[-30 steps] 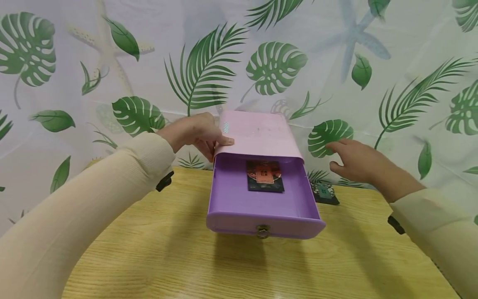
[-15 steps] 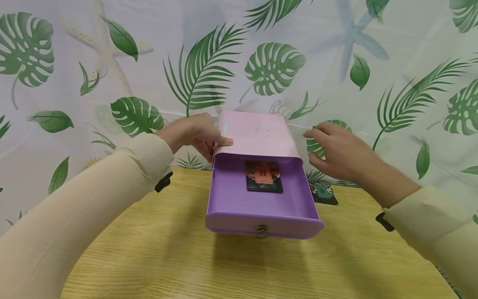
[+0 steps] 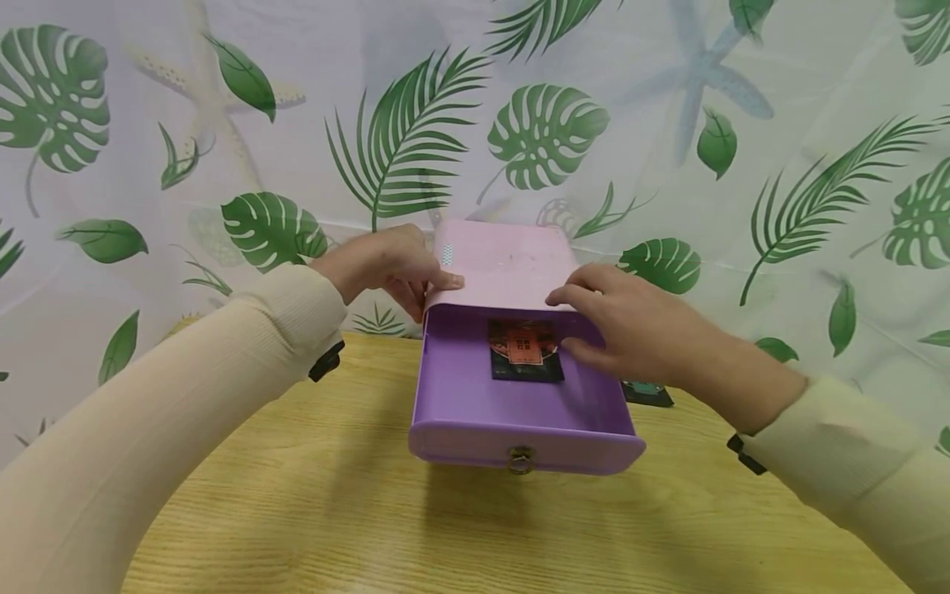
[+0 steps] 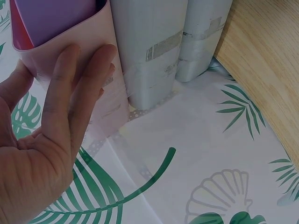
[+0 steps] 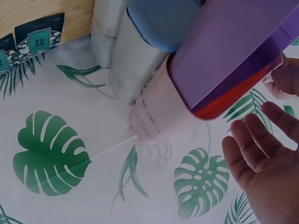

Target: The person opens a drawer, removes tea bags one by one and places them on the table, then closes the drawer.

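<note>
While the left hand (image 3: 386,266) presses straight fingers flat against the pink drawer case (image 3: 512,264) and the right hand (image 3: 631,330) hovers relaxed, holding nothing, just over the pulled-out purple drawer (image 3: 519,396), the dark card (image 3: 525,351) already lies inside it, so shutting seems left.
</note>
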Tool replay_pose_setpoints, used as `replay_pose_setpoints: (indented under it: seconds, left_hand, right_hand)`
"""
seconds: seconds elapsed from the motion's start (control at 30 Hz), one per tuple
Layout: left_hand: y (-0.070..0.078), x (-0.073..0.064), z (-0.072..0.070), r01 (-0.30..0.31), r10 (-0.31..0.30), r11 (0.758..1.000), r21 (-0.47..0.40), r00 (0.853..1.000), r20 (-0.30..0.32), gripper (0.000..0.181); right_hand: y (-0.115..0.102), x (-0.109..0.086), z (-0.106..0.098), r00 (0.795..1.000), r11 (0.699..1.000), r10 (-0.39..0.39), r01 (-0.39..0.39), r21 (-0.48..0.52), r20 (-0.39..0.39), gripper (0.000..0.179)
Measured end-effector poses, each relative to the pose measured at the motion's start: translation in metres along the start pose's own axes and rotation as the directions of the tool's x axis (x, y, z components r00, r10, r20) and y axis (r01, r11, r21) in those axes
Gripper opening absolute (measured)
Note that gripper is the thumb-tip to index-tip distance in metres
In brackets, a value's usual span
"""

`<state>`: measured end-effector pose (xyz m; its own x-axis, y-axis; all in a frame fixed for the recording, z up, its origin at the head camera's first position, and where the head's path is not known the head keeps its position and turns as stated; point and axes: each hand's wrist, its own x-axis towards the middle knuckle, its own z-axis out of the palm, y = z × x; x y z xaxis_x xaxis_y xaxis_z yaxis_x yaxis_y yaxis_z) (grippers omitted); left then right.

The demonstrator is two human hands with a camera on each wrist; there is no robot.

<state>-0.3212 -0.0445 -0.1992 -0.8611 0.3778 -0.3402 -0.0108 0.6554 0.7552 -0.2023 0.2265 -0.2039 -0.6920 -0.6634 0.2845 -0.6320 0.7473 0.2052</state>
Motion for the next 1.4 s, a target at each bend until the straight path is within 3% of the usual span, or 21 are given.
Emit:
replay_pose_setpoints:
  seconds: [0.23, 0.33, 0.47, 0.7, 0.9, 1.13, 1.4]
  left_hand:
    - [0.000, 0.001, 0.000, 0.000, 0.000, 1.000, -0.003, 1.000, -0.003, 0.040]
    - [0.000, 0.000, 0.000, 0.000, 0.000, 1.000, 0.001, 1.000, -0.001, 0.040]
    - [0.000, -0.001, 0.000, 0.002, -0.002, 1.000, 0.006, 1.000, 0.001, 0.041]
    - [0.000, -0.001, -0.001, 0.004, -0.004, 1.000, 0.012, 1.000, 0.002, 0.041]
    - [0.000, -0.002, 0.000, 0.005, -0.005, 1.000, 0.014, 1.000, -0.001, 0.042]
    - [0.000, -0.001, 0.000, 0.004, -0.004, 1.000, 0.000, 1.000, 0.000, 0.042]
    - [0.000, -0.001, 0.000, 0.000, 0.000, 1.000, -0.007, 1.000, -0.005, 0.041]
  right_hand:
    - [-0.010, 0.007, 0.006, 0.994, 0.994, -0.109, 0.109, 0.024, -0.016, 0.037]
    - [-0.015, 0.008, 0.008, 0.992, 0.991, -0.129, 0.128, 0.037, 0.013, 0.039]
    - [-0.022, 0.008, 0.009, 0.989, 0.995, -0.085, 0.077, 0.065, 0.123, 0.045]
    - [-0.027, 0.014, 0.013, 0.950, 0.997, -0.042, 0.020, 0.074, 0.309, 0.062]
    - [-0.022, 0.021, 0.025, 0.934, 0.996, -0.038, 0.005, 0.094, 0.354, 0.072]
    - [-0.013, 0.029, 0.036, 0.912, 0.996, 0.009, -0.043, 0.073, 0.409, 0.068]
    - [-0.010, 0.034, 0.044, 0.921, 0.994, -0.032, -0.012, 0.111, 0.389, 0.070]
